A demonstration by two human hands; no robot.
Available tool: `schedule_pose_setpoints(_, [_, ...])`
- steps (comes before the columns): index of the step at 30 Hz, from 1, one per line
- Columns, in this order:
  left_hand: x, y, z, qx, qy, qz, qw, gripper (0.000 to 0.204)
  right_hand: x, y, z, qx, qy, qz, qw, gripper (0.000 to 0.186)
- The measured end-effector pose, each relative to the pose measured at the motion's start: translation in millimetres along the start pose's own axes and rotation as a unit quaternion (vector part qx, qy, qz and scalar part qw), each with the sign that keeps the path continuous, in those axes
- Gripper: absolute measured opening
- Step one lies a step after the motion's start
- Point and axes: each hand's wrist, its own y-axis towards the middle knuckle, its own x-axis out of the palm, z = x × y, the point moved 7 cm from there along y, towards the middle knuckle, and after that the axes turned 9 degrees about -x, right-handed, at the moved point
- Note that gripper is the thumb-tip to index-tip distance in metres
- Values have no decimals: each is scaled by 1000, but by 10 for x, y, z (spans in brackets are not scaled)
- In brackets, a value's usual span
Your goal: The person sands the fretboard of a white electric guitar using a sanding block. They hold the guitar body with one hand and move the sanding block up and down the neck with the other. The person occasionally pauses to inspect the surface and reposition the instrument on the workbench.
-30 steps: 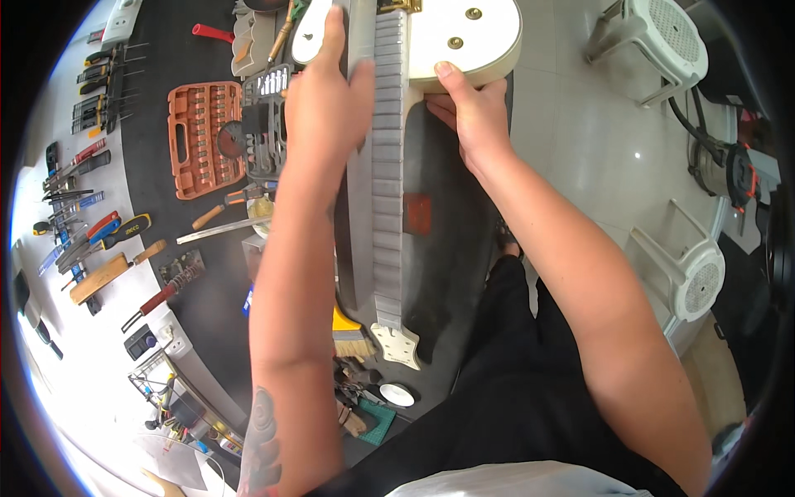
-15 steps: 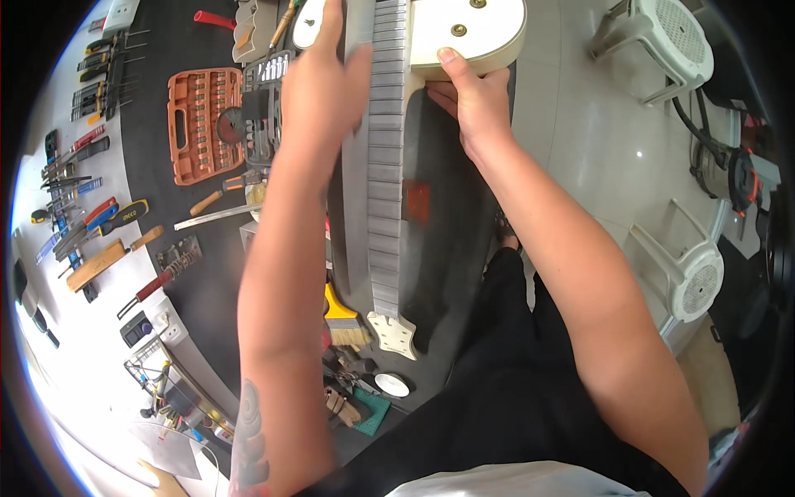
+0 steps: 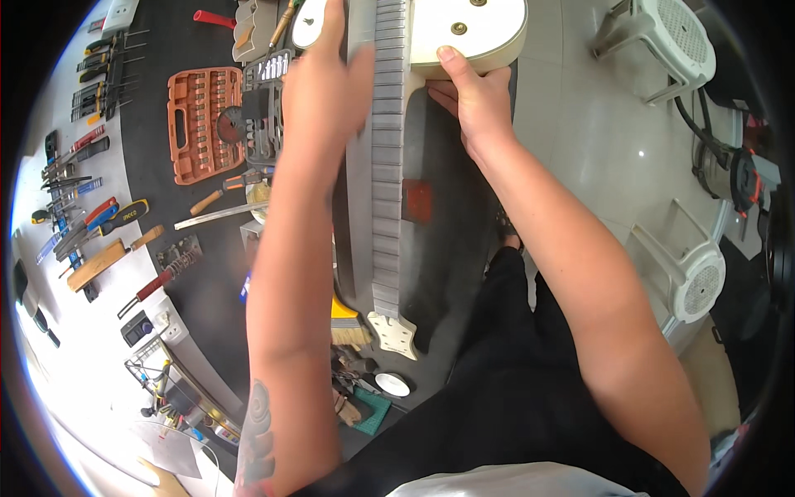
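A white electric guitar lies face up, its body at the far end and its white headstock toward me. Grey covers the fretboard between the frets. My right hand grips the body's near right edge, thumb on top and fingers beneath. Along the left side of the neck runs a long grey bar. My left hand, slightly blurred, is closed about the bar's upper part, the thumb across it; the other fingertips are partly hidden.
An orange socket case and a yellow-handled brush lie left of the guitar on the dark bench. Hand tools line the left wall. White plastic stools stand on the floor at right.
My left hand and forearm have shifted slightly right, and the grey bar sits a little closer over the neck's left edge. My right hand stays on the guitar body.
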Motion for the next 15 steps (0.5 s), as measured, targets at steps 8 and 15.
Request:
schedule_pose_setpoints(8, [235,-989,-589,110,-17,34,993,86,-130,61,24,-47,-19,59,997,76])
schedule_pose_setpoints(15, [169,-291,-296,60,11,24,998,83,-108,34,-44,-9,-15,47,999,91])
